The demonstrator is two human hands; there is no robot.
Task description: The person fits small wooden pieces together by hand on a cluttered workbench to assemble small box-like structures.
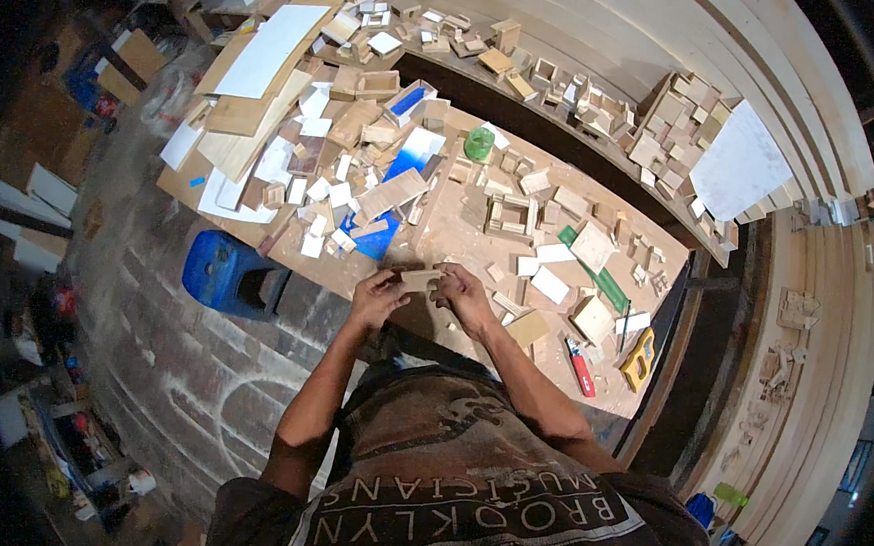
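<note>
Between my two hands, over the near edge of the workbench (435, 238), is a small pale wooden piece (419, 280); its exact shape is too small to make out. My left hand (379, 299) pinches its left end. The fingers of my right hand (461, 294) close on its right end. Beyond my hands lie a blue sheet (375, 240) and a wooden block (392, 195). To the right of my right hand are white rectangular pieces (550, 285) and a thin tan board (527, 328).
A red-handled cutter (580, 367) and a yellow-handled saw (640, 361) lie at the bench's right. Farther back are a green jar (479, 143), a green strip (610, 288) and many wood offcuts. A blue plastic stool (219, 276) stands left of the bench. Long boards (743, 44) lean behind.
</note>
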